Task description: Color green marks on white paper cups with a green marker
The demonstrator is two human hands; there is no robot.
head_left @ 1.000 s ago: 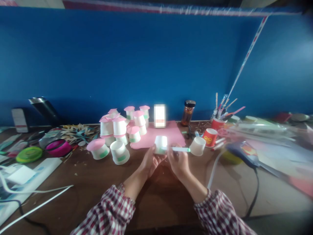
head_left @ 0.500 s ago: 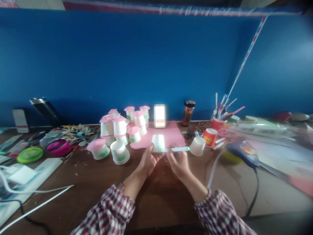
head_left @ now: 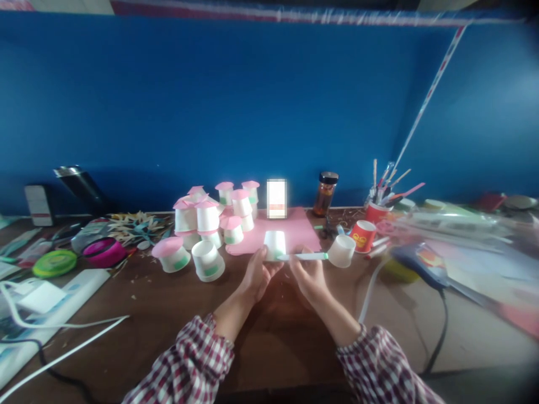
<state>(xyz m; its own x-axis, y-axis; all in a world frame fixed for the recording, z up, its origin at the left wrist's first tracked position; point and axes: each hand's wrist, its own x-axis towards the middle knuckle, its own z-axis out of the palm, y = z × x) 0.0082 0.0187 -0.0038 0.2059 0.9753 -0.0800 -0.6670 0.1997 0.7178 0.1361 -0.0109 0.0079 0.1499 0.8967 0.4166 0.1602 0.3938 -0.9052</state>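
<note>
Cup is upside down near the middle of the frame, over the desk. The left hand has its fingers clamped on the cup. The right hand has its fingers pinched on a pen, tip at the cup's low side. I'd say hold the cup very still and press softly.
</note>
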